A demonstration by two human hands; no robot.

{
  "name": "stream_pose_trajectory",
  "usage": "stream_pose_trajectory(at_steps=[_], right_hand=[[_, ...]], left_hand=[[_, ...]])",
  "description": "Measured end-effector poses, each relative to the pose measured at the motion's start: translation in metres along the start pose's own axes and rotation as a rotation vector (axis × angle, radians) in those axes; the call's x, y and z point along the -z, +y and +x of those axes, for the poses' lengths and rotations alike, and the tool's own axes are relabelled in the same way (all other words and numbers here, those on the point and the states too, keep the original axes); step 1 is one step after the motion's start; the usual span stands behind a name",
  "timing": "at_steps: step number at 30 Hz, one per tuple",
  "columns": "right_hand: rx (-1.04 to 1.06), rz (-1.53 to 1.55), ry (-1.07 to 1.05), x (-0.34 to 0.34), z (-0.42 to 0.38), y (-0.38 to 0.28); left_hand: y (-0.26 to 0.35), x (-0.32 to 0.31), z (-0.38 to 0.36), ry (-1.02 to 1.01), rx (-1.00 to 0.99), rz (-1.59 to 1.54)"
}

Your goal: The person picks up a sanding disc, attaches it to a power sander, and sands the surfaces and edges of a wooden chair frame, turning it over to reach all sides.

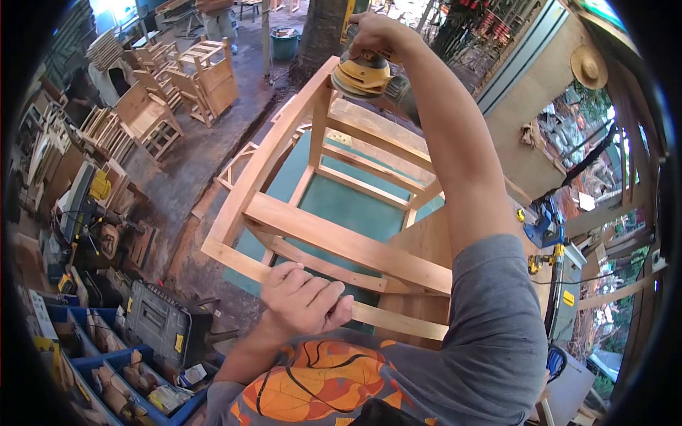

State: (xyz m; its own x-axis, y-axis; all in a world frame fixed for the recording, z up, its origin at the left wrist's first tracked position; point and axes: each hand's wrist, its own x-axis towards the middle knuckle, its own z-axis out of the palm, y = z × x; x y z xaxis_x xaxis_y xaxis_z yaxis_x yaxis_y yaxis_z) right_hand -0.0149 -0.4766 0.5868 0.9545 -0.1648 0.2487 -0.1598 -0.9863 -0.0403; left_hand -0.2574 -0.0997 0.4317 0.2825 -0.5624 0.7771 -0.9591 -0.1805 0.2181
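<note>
A wooden chair frame (348,234) lies on a green-topped work surface (341,206) in front of me. My left hand (302,298) is closed around the near rail of the frame, fingers curled over the wood. At the far end, my right hand (380,35) grips a yellow and black power sander (361,74) from above. The sander's pad sits right at the far end of the long left-hand rail, by the frame's corner. A dark dust hose or canister (403,96) sticks out of the sander under my forearm.
Several wooden chairs (149,117) stand at the upper left. Blue divided bins (135,376) and a black tool case (167,323) are at the lower left. A yellow drill (543,263) lies on the right, near a cable. A tree trunk (320,35) rises behind the frame.
</note>
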Motion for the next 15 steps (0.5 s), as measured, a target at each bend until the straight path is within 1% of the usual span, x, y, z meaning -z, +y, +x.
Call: stream_pose_trajectory(at_steps=[2, 5, 10, 15], right_hand=[[-0.045, 0.011, -0.069, -0.001, 0.011, -0.01], [-0.008, -0.009, -0.126, -0.001, 0.027, -0.022], [-0.015, -0.027, -0.106, -0.009, 0.049, -0.033], [-0.03, -0.092, -0.103, -0.012, 0.069, -0.033]], left_hand=[[0.002, 0.001, 0.0, -0.001, 0.008, 0.008], [-0.001, 0.0, 0.003, 0.02, -0.003, -0.004], [-0.003, -0.001, 0.003, 0.043, -0.004, -0.018], [-0.005, 0.003, 0.005, 0.01, 0.002, -0.033]])
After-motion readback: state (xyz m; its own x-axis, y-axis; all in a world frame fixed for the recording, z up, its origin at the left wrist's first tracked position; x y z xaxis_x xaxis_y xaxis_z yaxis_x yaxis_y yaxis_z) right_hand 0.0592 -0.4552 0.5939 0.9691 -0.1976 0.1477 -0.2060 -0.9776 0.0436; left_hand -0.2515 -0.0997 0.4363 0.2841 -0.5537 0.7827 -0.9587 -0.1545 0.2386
